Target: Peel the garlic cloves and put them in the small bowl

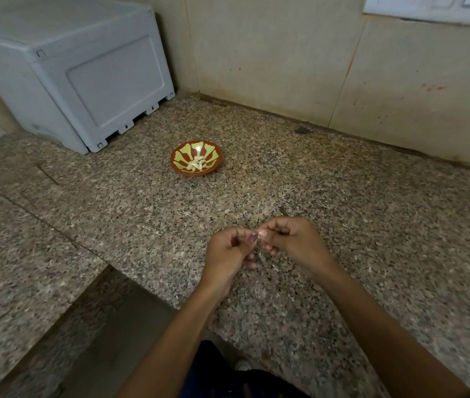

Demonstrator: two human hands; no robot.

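Pinching garlic clove (259,236) between both hands | small bowl (196,158) well beyond

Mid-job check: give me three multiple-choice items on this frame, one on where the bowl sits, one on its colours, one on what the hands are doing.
1. Where is the small bowl?
A. On the granite counter, beyond both hands
B. On top of the grey box
C. In the left hand

2. What colours is the bowl?
A. Plain white
B. Red-brown with yellow-green stripes
C. Blue

3. What are the hands doing?
A. Both lie flat on the counter
B. One reaches into the bowl
C. Left hand and right hand meet, fingers pinching a small piece, likely a garlic clove

Answers: 1 A, it stands on the counter, right of the grey box. 2 B, the striped inside shows, with peeled cloves in it. 3 C, fingertips touch over the counter.
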